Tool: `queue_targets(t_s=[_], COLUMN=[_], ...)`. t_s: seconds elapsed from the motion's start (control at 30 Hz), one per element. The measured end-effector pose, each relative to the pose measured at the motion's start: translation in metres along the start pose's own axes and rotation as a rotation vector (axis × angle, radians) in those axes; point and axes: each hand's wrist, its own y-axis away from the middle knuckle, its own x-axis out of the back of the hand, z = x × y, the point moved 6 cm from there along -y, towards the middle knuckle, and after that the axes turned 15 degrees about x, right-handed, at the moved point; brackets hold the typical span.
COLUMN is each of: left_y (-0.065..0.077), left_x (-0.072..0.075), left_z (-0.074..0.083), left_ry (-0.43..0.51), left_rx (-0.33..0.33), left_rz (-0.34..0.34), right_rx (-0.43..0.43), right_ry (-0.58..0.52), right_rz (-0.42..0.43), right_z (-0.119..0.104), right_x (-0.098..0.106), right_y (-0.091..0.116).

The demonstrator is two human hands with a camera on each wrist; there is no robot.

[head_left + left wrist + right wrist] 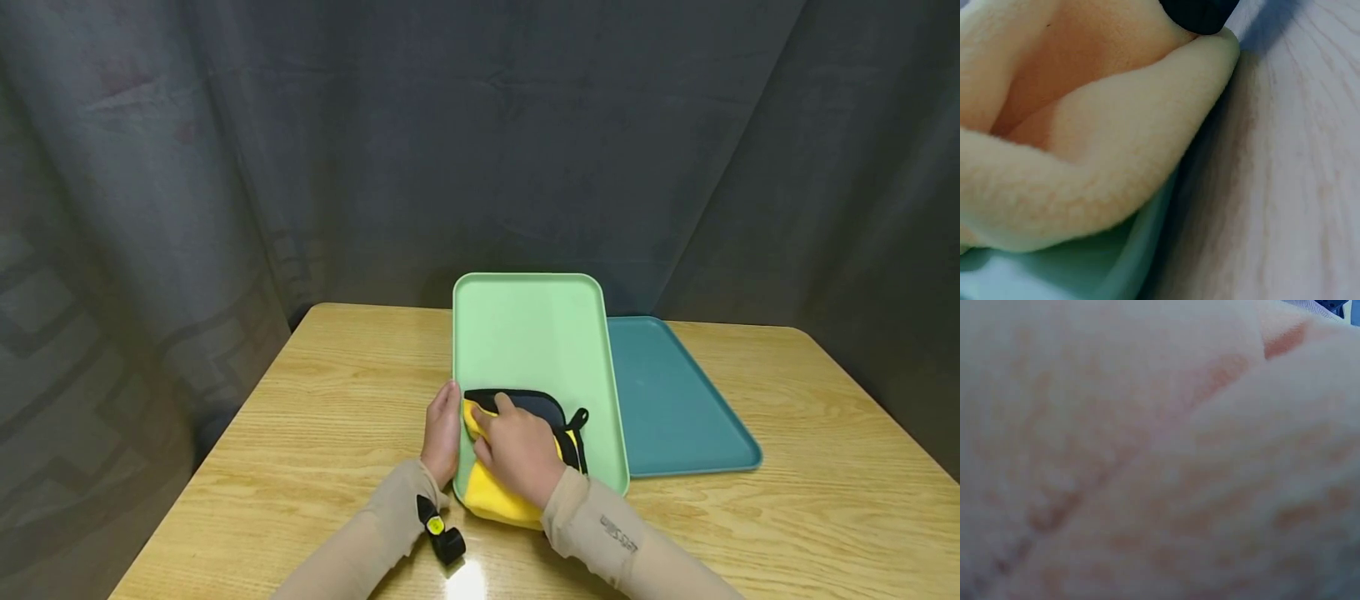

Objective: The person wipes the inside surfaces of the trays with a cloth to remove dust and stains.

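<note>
A light green tray [536, 333] lies lengthwise in front of me on the wooden table. On its near part rests a folded microfiber cloth [498, 500], yellow on one face and dark grey on the other, with black edging and a hanging loop. My right hand [521, 454] lies on top of the cloth, its fingers spread and pressing into the yellow fabric. Beside the tray's left rim, my left hand [442, 433] stands edge-on, fingers fairly straight against it. In the left wrist view, the cloth [1116, 137] bulges in loose folds over the tray's rim [1147, 244]. Blurred cloth [1160, 487] fills the right wrist view.
A teal tray [682, 408] lies on the table to the right, its left part covered by the green tray. The wooden table [345, 392] extends on both sides. Dark grey curtains [487, 150] hang behind and beside it.
</note>
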Motion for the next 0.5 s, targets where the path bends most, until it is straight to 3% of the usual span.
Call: queue_targets(t_s=[0.5], left_y=[0.000], left_x=[0.000], left_z=[0.000], left_ry=[-0.052], left_rx=[-0.015], left_rz=[0.007], right_rx=[-0.105], right_ry=[-0.029], right_rz=[-0.008], right_z=[0.024], right_x=[0.006], right_y=[0.023])
